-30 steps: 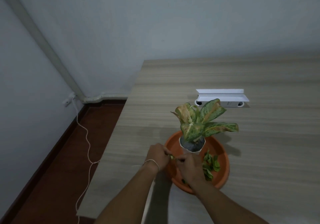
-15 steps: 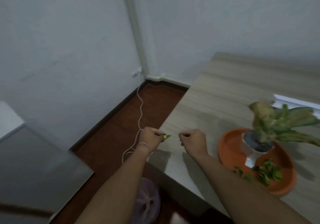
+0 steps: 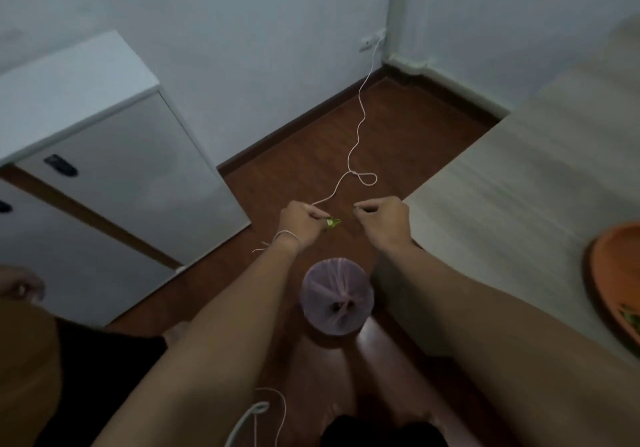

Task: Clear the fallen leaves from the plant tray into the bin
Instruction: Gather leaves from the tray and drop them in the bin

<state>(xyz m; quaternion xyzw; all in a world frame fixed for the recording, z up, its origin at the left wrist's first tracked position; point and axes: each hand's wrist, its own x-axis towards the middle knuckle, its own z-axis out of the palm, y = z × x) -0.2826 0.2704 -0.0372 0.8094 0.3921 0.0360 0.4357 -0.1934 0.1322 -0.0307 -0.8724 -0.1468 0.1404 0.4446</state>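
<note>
My left hand [image 3: 300, 220] pinches a small green leaf [image 3: 334, 222] between fingertips, held out over the brown floor. My right hand [image 3: 383, 218] is beside it with fingers closed in a pinch; whether a leaf is in it I cannot tell. Below and between my forearms stands the bin [image 3: 336, 301], lined with a pale purple bag, on the floor by the table corner. The orange plant tray [image 3: 602, 273] shows at the right edge on the table, with a few green leaves [image 3: 631, 318] in it. The plant is out of view.
The light wooden table [image 3: 519, 176] fills the right side. A white cabinet [image 3: 114, 169] stands at the left against the wall. A thin white cable [image 3: 360, 135] runs from a wall socket across the floor. Another person's hand [image 3: 20, 287] shows at the far left.
The view has swung left from the tray to the floor. Both hands have moved off the table and now hover above the bin, the left one still holding the leaf.
</note>
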